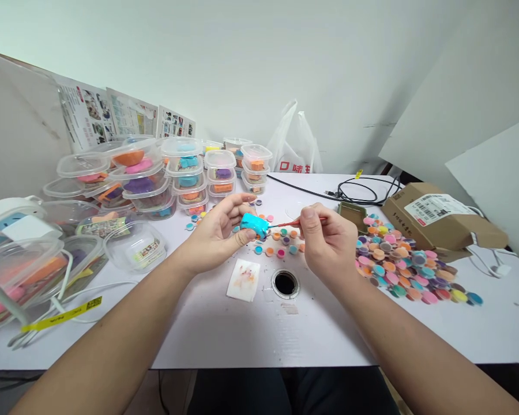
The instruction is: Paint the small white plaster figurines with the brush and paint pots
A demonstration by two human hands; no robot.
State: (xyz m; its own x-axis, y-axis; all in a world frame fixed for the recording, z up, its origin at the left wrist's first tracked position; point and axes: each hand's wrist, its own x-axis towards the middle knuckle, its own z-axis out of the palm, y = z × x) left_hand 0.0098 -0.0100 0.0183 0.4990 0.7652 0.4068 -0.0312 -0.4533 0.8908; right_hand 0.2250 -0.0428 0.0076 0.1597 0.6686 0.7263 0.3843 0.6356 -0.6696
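Note:
My left hand (220, 230) pinches a small bright-blue painted figure (254, 222) between thumb and fingers; its exact kind I cannot make out. In my right hand (328, 239) is a thin red-handled paintbrush (289, 223), its tip touching the right end of the blue figure. Below and behind the hands, small round paint pots (281, 235) in several colours stand on the white table (328, 334). A folded white tissue (243, 280) with orange and red stains lies below the left hand.
Stacked clear plastic tubs (185, 164) with coloured pieces fill the left and back. A big heap of paint pots (398, 259) lies right, beside a cardboard box (432, 216) and an olive tray (352, 216). A cable hole (285, 283), black cables (358, 190) and a plastic bag (296, 144) also show.

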